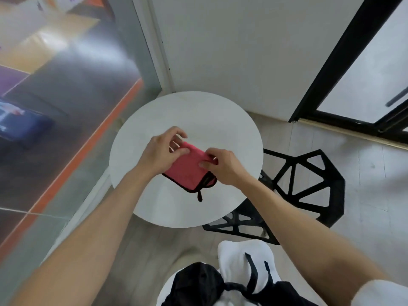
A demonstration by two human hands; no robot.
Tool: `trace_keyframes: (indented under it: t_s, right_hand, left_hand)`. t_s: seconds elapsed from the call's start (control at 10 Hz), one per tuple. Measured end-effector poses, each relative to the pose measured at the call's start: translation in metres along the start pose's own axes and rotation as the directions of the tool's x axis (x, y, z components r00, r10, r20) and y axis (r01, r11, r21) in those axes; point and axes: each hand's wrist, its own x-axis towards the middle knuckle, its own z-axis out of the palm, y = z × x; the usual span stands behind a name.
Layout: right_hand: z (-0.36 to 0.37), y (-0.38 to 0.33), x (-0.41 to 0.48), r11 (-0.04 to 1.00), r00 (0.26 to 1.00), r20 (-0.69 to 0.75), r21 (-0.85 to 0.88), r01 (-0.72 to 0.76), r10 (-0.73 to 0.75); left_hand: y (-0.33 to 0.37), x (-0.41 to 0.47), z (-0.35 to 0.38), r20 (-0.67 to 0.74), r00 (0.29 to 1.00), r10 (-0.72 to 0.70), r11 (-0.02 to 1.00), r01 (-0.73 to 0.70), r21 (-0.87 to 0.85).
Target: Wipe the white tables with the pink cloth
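White wall corner, and a round white table (154, 120) sits in it. At the table's middle is the folded pink cloth (187, 168). It looks almost square, turned so one corner and its black loop point back at the person. The left hand (162, 152) pinches the far left edge with curled fingers. The right hand (223, 166) pinches the right corner. Both arms reach forward.
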Motion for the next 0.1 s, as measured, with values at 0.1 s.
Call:
trace_keyframes:
  t_s: [0.1]
  right_hand:
    - [-0.0034, 0.0325, -0.0160, 0.929, 0.939, 0.124, -0.233, -0.286, 0.320]
  left_hand:
    - [-0.0191, 0.0131, 0.0092, 0.137, 0.987, -0.077, 0.973, 0.045, 0.227]
